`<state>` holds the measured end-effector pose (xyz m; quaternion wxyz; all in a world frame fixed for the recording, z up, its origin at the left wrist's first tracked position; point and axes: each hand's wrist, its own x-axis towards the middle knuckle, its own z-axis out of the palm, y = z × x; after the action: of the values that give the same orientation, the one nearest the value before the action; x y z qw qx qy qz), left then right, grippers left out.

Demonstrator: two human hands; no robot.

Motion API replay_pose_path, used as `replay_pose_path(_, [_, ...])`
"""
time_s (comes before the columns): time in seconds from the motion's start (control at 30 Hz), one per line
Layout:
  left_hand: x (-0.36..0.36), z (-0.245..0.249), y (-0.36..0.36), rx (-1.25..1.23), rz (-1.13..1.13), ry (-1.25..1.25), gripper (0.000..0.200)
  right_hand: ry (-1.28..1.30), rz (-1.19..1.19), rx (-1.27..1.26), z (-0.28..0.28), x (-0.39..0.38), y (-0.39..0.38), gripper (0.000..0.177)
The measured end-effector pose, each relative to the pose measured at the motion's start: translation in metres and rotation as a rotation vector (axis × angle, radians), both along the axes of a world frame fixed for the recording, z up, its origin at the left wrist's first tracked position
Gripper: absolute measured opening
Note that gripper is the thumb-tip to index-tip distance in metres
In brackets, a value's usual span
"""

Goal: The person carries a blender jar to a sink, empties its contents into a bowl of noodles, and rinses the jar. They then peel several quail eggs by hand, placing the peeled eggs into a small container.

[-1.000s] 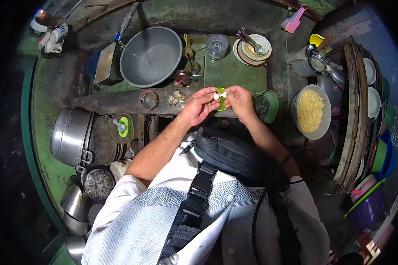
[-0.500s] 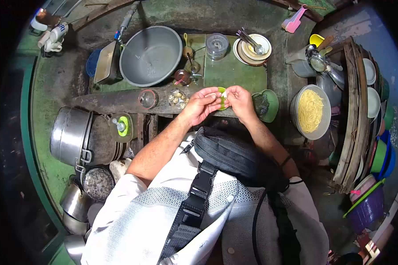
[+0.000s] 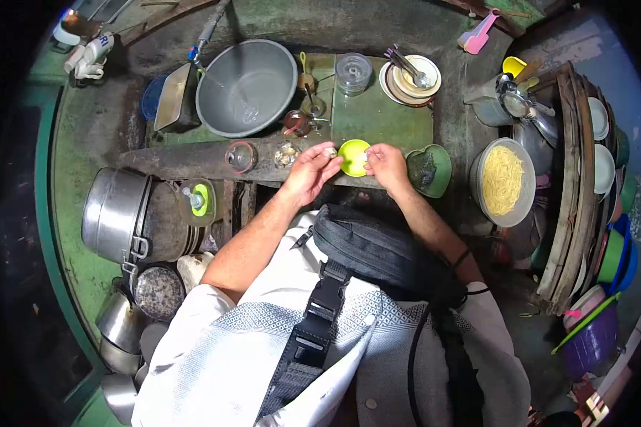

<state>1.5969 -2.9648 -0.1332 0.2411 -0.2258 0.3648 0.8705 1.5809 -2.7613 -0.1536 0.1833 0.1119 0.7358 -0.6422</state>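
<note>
One small lime-green bowl point(image 3: 350, 161) sits on the front edge of the bench point(image 3: 185, 165), directly between the two hands and open side up. The left hand point(image 3: 308, 173) is just beside the bowl's left rim, its thumb and fingertips pinched together on a small pale piece point(image 3: 330, 151) held a little above the bench. The right hand point(image 3: 389, 166) is at the bowl's right rim, fingers closed on a white bit point(image 3: 367, 156) that hangs over the bowl's edge (what either piece is cannot be told at this size). The hands are apart, with the bowl filling the gap.

Just right of the right hand lies a green heart-shaped dish point(image 3: 443, 171) with something dark in it. Left of the left hand stand a small glass jar point(image 3: 286, 154) and, further along, a lidded jar point(image 3: 240, 156). Behind the bowl is a green mat point(image 3: 384, 117) bearing a clear round container point(image 3: 353, 71) and a stack of plates point(image 3: 389, 84) with spoons laid on top. A large grey basin point(image 3: 263, 67) stands behind and to the left. Well to the right is a metal bowl point(image 3: 475, 181) full of yellow noodles, and well to the left a steel pot point(image 3: 114, 217) lies on its side
</note>
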Motion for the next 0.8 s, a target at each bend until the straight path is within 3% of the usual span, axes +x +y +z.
replay_pose_path(0.13, [0.006, -0.01, -0.012, 0.013, 0.009, -0.005, 0.026, 0.078, -0.004, 0.024, -0.02, -0.002, -0.001, 0.016])
replay_pose_path(0.27, [0.007, -0.004, -0.006, -0.022, -0.008, 0.008, 0.029, 0.365, 0.175, 0.451, -0.024, -0.004, -0.002, 0.015])
replay_pose_path(0.4, [0.006, 0.004, 0.0, -0.004, -0.006, 0.024, 0.03, 0.384, 0.147, 0.515, -0.01, -0.004, -0.003, 0.009])
replay_pose_path(0.43, [0.005, 0.007, 0.001, -0.003, -0.008, 0.028, 0.03, 0.54, 0.187, 0.555, -0.007, -0.005, 0.0, 0.009])
replay_pose_path(0.57, [0.005, 0.008, 0.006, 0.01, -0.012, 0.058, 0.029, 0.589, 0.031, 0.255, 0.005, -0.001, -0.01, 0.011])
replay_pose_path(0.8, [0.003, -0.002, 0.017, -0.038, -0.065, 0.121, 0.026, 0.719, 0.115, 0.253, 0.039, 0.008, -0.022, 0.012])
